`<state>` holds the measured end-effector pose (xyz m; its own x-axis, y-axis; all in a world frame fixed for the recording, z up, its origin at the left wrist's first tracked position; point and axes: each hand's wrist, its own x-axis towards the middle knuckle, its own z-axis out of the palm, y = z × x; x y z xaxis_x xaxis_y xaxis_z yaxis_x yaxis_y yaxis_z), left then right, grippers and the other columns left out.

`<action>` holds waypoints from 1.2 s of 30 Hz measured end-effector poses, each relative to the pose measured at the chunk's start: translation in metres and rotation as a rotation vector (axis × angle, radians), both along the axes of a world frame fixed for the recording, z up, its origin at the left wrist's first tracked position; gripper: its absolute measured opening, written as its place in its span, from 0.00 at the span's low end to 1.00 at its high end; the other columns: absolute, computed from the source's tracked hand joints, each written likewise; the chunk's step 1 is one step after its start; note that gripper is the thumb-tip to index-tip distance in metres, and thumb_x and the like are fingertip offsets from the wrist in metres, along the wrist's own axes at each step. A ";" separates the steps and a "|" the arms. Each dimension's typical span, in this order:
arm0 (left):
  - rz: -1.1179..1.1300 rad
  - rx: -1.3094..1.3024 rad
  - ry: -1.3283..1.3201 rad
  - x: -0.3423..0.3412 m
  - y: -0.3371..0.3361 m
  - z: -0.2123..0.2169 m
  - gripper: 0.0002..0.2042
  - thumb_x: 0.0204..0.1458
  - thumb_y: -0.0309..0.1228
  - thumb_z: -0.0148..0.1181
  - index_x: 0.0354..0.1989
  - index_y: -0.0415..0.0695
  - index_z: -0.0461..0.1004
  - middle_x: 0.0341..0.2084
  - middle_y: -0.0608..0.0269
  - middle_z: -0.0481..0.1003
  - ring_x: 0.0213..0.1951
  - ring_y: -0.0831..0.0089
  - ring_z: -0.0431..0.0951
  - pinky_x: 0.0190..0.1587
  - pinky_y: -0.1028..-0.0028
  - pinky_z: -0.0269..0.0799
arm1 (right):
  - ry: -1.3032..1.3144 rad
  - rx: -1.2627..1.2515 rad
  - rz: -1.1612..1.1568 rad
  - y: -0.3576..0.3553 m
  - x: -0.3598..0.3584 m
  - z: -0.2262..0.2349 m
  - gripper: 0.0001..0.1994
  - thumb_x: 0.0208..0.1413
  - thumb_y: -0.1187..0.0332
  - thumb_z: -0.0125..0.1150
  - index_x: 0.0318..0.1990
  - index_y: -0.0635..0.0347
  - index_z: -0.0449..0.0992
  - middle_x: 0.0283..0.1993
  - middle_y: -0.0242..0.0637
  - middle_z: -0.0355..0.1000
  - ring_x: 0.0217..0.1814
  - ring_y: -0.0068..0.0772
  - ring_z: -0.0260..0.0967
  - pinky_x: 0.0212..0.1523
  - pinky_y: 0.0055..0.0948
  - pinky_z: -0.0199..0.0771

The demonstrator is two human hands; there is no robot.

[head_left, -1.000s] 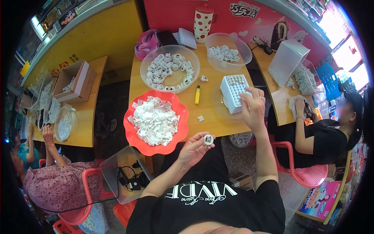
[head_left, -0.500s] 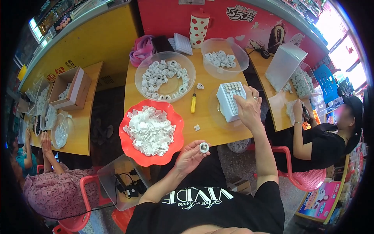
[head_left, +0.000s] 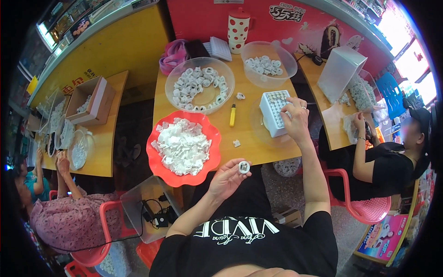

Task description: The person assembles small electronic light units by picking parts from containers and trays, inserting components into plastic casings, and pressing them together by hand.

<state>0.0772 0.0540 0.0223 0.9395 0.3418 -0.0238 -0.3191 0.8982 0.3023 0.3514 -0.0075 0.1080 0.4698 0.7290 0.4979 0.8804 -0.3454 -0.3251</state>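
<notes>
In my left hand, held near the table's front edge, is a small round white plastic part; thumb and fingers grip it, and its face has a dark and metallic middle. My right hand is at the right side of a white box packed with rows of small round pieces. Its thumb and fingertips are pinched together over the rows; what they hold, if anything, is too small to make out. The box stands on a clear round lid or dish. A yellow-handled screwdriver lies left of the box.
A red scalloped bowl holds many thin white pieces. Behind it are two clear tubs of round white parts. One loose small part lies near the front edge. People work at side tables left and right.
The fingers of my right hand have drawn from stretched over the box into a pinch at its right side. My left hand keeps the round part. The whole view has shifted slightly.
</notes>
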 end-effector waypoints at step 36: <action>0.071 0.226 0.148 -0.015 -0.012 0.001 0.11 0.61 0.27 0.50 0.48 0.35 0.71 0.39 0.61 0.76 0.40 0.75 0.75 0.47 0.72 0.70 | 0.521 0.098 0.457 -0.038 -0.154 -0.022 0.06 0.35 0.81 0.63 0.23 0.62 0.74 0.41 0.38 0.74 0.45 0.41 0.70 0.43 0.36 0.65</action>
<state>0.0619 0.0425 0.0228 0.9049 0.4190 -0.0749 -0.3163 0.7796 0.5406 0.1976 -0.0455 0.0862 0.3219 0.8739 0.3643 0.6514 0.0748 -0.7550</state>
